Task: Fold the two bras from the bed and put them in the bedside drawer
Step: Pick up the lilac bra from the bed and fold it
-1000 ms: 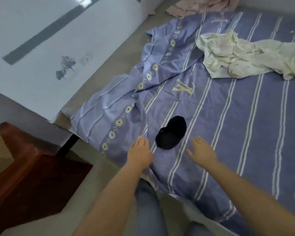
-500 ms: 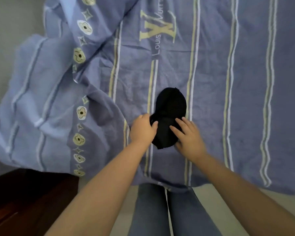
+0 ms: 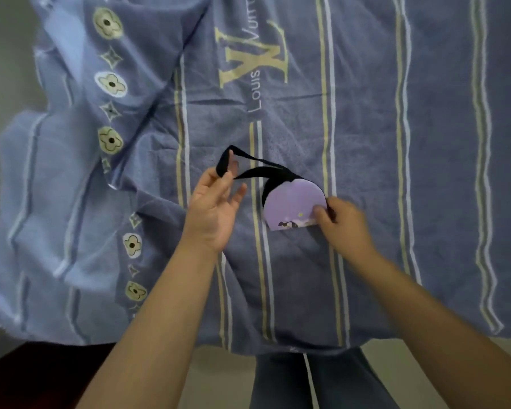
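Note:
A black bra (image 3: 292, 202) lies on the blue striped bedsheet (image 3: 366, 128) in the middle of the view, turned so the lilac lining of one cup faces up. My right hand (image 3: 341, 222) pinches the cup's lower right edge against the sheet. My left hand (image 3: 216, 208) is raised to the cup's left, thumb and forefinger holding a black strap loop (image 3: 227, 160) that stretches across to the cup. Only this one bra is in view. The drawer itself does not show.
The sheet hangs over the bed's near edge above my jeans-clad legs (image 3: 307, 382). A dark reddish wooden bedside cabinet (image 3: 27, 376) sits at the bottom left corner. Grey floor (image 3: 0, 54) runs along the left side of the bed.
Both hands took hold of the black bundle and opened it. The cup now shows its lilac lining, and my left hand has drawn a strap out up and to the left.

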`<state>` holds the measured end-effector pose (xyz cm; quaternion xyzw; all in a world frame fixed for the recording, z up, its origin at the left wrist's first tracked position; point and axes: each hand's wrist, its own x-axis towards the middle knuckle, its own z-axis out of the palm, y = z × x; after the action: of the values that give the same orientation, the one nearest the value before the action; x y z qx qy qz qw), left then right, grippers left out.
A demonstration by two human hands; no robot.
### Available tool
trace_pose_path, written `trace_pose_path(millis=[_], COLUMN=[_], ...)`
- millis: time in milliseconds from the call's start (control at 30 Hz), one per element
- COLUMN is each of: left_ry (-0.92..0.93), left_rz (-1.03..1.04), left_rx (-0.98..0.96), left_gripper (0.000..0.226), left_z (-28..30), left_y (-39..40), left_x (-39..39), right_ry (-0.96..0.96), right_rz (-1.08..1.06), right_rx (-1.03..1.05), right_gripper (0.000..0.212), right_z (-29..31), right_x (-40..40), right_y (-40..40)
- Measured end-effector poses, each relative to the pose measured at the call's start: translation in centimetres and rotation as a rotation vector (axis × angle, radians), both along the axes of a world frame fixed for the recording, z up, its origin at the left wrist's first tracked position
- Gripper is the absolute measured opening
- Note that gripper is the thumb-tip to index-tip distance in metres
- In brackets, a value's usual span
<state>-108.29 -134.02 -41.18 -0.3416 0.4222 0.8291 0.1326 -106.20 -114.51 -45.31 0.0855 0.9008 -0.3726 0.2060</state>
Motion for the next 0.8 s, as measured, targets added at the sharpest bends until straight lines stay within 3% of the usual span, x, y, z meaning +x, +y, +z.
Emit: trace_pose_path(millis=[100, 133, 167, 233, 267, 333, 467, 633, 800], left_ry=[0.031, 0.022, -0.005, -0.154, -0.235, -0.312, -0.275, -0.144, -0.009], left_rz=[-0.148, -0.207, -0.267, -0.418, -0.531, -0.717, -0.655, -0.822, -0.786], left_rx=[-0.208, -0.362, -0.544, -0.842, -0.894, -0.883, -0.930, -1.048, -1.011], left_gripper=[0.032, 0.025, 0.021, 0.039, 0.047, 0.048, 0.019, 0.028, 0.024], left_z=[-0.9, -1.4, -1.9, -2.7, -3.1, -3.7, -3.7, -1.6, 4.7], left_y=[0.9, 1.0, 1.0, 1.3, 1.8, 3.1, 5.2, 5.8, 4.2], left_x=[-2.9, -3.5, -3.8, -2.7, -1.6, 0.5, 1.4, 2.1, 1.9], right_ry=[-0.012, 0.012, 0.026, 0.034, 0.035, -0.001, -0.094, -0.095, -0.155], right_rz=[-0.048, -0.058, -0.075, -0.069, -0.052, -0.040, -0.117, 0.060, 0.131], right_rx=[0.098, 0.129, 0.152, 0.170, 0.155, 0.095, -0.085, -0.132, -0.253], right_gripper=[0.016, 0.009, 0.016, 0.031, 0.031, 0.023, 0.013, 0.020, 0.017], right_z=[-0.8, -1.0, -1.1, -1.3, -1.4, -1.7, -1.0, 2.1, 8.5], right_x=[-1.4, -1.5, -1.5, -1.4, -1.4, -1.4, -1.6, -1.1, -0.9], right_y=[-1.1, -1.4, -1.8, -2.2, -2.4, -2.3, -1.4, 0.0, 0.2])
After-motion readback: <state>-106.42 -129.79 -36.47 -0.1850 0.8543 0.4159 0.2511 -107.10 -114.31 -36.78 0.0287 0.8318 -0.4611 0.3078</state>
